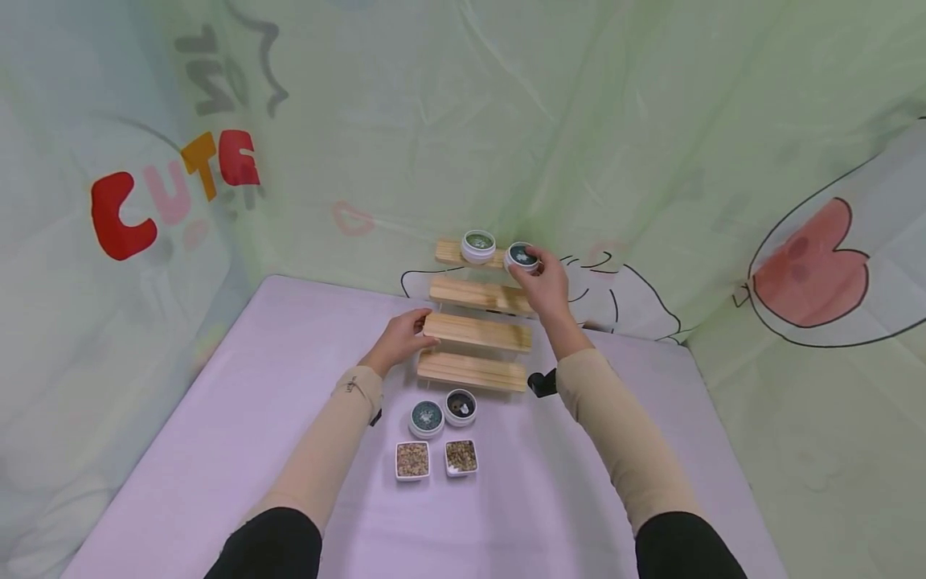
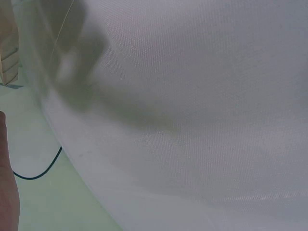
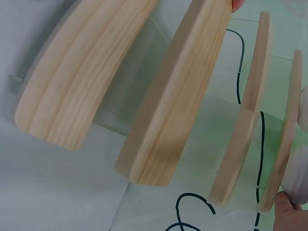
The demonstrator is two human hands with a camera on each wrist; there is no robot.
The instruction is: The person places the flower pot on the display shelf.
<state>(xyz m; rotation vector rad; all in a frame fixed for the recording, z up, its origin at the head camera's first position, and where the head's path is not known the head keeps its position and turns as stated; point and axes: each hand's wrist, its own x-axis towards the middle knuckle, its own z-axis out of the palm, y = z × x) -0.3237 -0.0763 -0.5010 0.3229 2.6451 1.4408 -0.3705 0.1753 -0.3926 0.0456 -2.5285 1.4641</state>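
Note:
A stepped wooden shelf point(image 1: 477, 330) with several slats stands at the back of the table. My right hand point(image 1: 546, 285) pinches a round white pot point(image 1: 522, 256) with a dark top, at the right end of the highest slat. Beside it on that slat sits a round white pot with a green top point(image 1: 478, 246). At the left end of a lower slat, my left hand point(image 1: 402, 339) grips the wood between thumb and fingers. In the right wrist view, fingertips point(image 3: 285, 211) show at the base of the white pot point(image 3: 296, 180). The left wrist view catches only the hand's edge point(image 2: 7, 183).
In front of the shelf stand two round white pots, one blue-green point(image 1: 427, 418) and one dark point(image 1: 460, 407). Nearer are two square white dishes point(image 1: 412, 461) of brownish grains. Light green printed cloth point(image 1: 405, 145) hangs close behind the shelf. A lilac cloth point(image 1: 311, 346) covers the table.

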